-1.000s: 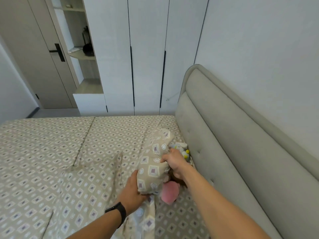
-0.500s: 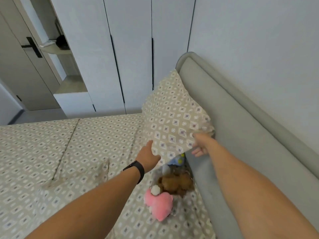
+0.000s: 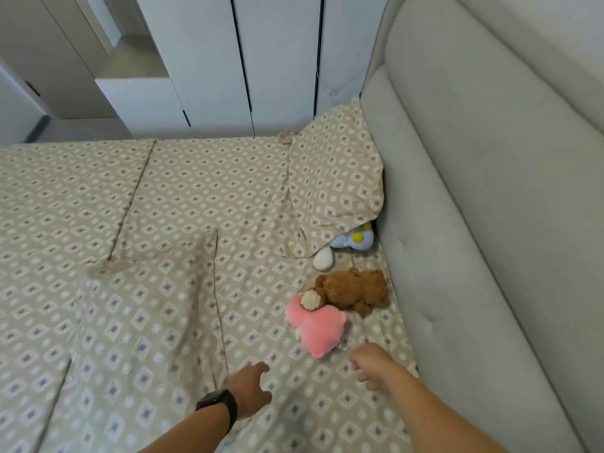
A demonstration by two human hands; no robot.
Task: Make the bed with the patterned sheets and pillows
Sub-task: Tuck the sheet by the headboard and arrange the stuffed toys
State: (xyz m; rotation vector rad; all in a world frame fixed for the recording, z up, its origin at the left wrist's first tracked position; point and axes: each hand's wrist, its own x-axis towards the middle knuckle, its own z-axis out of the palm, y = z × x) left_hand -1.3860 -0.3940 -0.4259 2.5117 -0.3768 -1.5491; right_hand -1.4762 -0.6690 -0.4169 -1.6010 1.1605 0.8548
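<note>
both hands, left [image 3: 250, 392] and right [image 3: 372, 364], hover loose and hold nothing above the sheet [image 3: 202, 191]; the pillow [image 3: 333, 181] leans on the headboard [image 3: 457, 223], partly over a blue toy [image 3: 354, 240]

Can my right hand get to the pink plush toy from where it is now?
Probably yes: the right hand holds nothing and sits just beside the pink plush toy, with only bare sheet between them.

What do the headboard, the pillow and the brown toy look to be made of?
Headboard: padded, matte grey fabric, with soft seams and a tuft dimple. Pillow: thin woven cloth, likely cotton, printed with diamonds; it creases. Brown toy: curly plush, fuzzy pile.
</note>
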